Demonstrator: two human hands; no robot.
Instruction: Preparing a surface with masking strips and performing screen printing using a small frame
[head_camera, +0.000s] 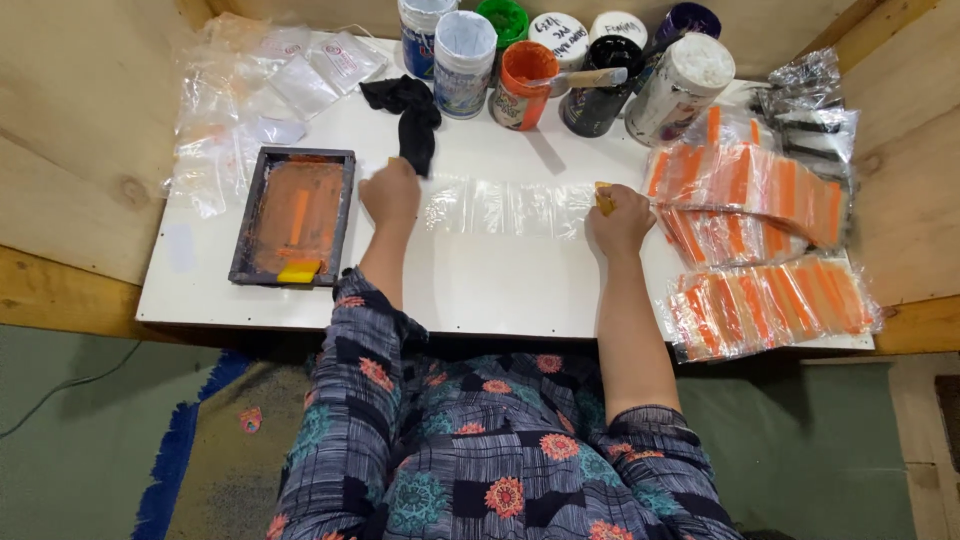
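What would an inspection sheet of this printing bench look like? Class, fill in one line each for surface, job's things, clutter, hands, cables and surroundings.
Surface: white table, bare in front, crowded at the back and sides.
Job's things: strip of clear plastic bags laid flat between the hands; framed screen stained orange, with a yellow squeegee on it.
Clutter: paint jars at the back, a black cloth, unprinted bags at left, orange-striped printed bags at right.
Hands: left hand and right hand each press an end of the strip; the right hand grips something small and yellow.
Cables: one thin cable on the floor at left.
Surroundings: wooden walls, blue-edged mat.
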